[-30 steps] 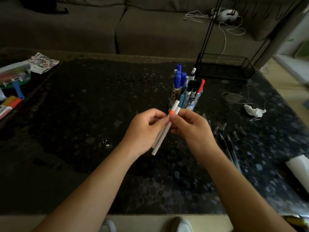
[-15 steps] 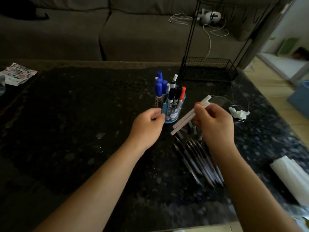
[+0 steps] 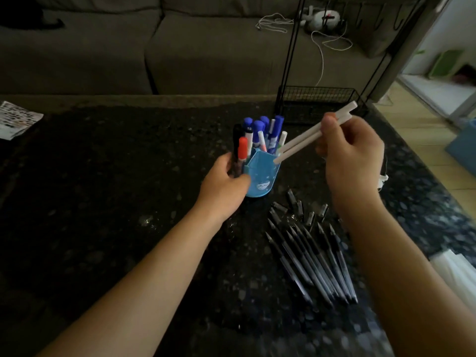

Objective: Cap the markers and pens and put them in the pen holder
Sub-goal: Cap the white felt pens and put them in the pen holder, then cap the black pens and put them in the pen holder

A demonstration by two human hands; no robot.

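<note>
Our left hand [image 3: 224,184] curls round the holder [image 3: 260,176], steadying it on the table [image 3: 103,202]; two white pens [image 3: 309,137] slant down to its rim, pinched in our right hand [image 3: 353,155]. We're on the drop-in, we reckon: tip them upright, let go. Black pens [image 3: 309,261] lie uncapped beside.

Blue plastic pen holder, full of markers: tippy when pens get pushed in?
Probably top-heavy: tall capped markers stand above the blue plastic pen holder. The left hand grips its side, suggesting it needs steadying. The two white pens in the right hand slant toward it, so a sideways nudge seems likely.
</note>
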